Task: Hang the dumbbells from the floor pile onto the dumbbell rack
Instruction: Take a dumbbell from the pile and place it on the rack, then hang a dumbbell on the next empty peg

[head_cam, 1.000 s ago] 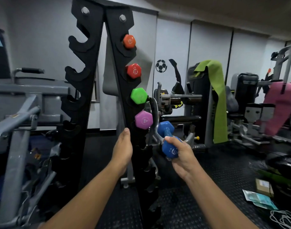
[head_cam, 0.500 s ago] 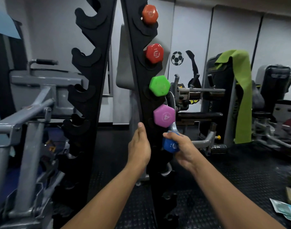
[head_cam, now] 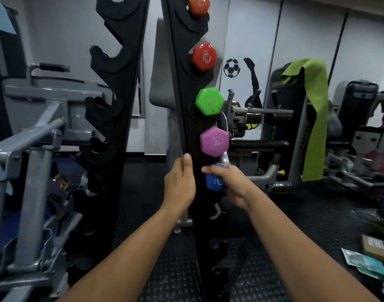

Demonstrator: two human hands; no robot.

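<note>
Four dumbbells racked | my right hand (head_cam: 234, 188) grips blue dumbbell (head_cam: 216, 182) | left hand (head_cam: 181, 184) loosely steadies rack (head_cam: 186, 118) | hook hidden, probably; mis-seat drops it

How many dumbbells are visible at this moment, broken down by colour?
Orange dumbbell: 1
Red dumbbell: 1
Green dumbbell: 1
Pink dumbbell: 1
Blue dumbbell: 1, gripped by the right hand at the rack
Total: 5
</note>
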